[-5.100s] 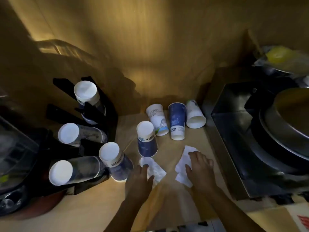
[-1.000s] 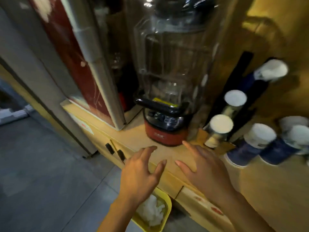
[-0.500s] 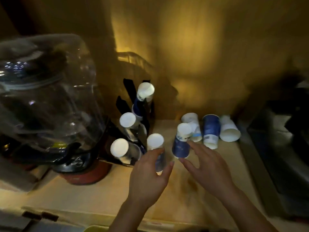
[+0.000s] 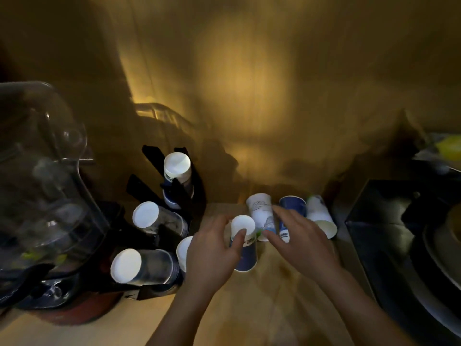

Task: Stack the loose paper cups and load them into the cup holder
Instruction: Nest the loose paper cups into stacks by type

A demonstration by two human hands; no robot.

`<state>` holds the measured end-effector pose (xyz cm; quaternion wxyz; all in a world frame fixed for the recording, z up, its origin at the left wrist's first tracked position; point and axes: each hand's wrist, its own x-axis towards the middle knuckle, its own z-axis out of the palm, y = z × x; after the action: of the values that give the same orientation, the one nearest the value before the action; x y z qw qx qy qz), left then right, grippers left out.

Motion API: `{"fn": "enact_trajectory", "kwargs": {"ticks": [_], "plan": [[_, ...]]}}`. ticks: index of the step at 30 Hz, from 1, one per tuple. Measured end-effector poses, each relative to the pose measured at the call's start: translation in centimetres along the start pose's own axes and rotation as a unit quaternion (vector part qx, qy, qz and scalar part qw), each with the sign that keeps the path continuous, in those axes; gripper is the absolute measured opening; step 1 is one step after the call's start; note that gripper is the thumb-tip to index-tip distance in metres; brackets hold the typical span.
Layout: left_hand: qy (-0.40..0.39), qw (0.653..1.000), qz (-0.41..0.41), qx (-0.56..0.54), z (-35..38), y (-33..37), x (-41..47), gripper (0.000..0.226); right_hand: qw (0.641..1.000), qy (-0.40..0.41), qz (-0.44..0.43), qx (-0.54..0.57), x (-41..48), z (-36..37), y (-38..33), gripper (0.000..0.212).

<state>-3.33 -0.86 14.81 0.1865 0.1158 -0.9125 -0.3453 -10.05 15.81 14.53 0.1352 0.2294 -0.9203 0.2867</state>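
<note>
An upside-down blue paper cup (image 4: 247, 253) stands on the wooden counter (image 4: 249, 308). My left hand (image 4: 212, 255) wraps around it, thumb across its front. Another upside-down cup (image 4: 183, 250) is half hidden behind that hand. Three cups lie on their sides at the back: a white one (image 4: 260, 211), a blue one (image 4: 294, 204) and a white one (image 4: 321, 218). My right hand (image 4: 299, 243) hovers over them, fingers spread, holding nothing. The black cup holder (image 4: 149, 154) at the left carries three cup stacks (image 4: 146, 216).
A clear blender jug on a red base (image 4: 37, 196) fills the left side. A dark metal appliance (image 4: 399, 233) stands on the right, with a yellow object (image 4: 449, 146) behind it. A wooden wall rises behind the cups.
My left hand has shifted right from the near cup onto the blue upside-down cup. My right hand has reached forward over the lying cups. The view has swung right.
</note>
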Motion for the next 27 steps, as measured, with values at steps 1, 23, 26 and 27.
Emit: {"fn": "enact_trajectory", "kwargs": {"ticks": [1,23,26,27], "plan": [[-0.001,1.0,-0.005,0.009,0.3,-0.2,0.4,0.036,1.0,-0.003,-0.004,0.005,0.4,0.5,0.1,0.047],[-0.28,0.955,-0.075,0.068,5.3,-2.3,6.5,0.045,0.953,-0.227,0.142,0.14,3.2,10.3,1.9,0.072],[-0.282,0.956,-0.08,0.032,5.2,-2.5,6.5,0.041,0.955,-0.21,0.145,0.148,3.2,10.5,1.9,0.06],[-0.281,0.956,-0.081,0.015,5.1,-2.6,6.5,0.041,0.956,-0.204,0.15,0.149,3.2,10.4,1.9,0.057]]}}
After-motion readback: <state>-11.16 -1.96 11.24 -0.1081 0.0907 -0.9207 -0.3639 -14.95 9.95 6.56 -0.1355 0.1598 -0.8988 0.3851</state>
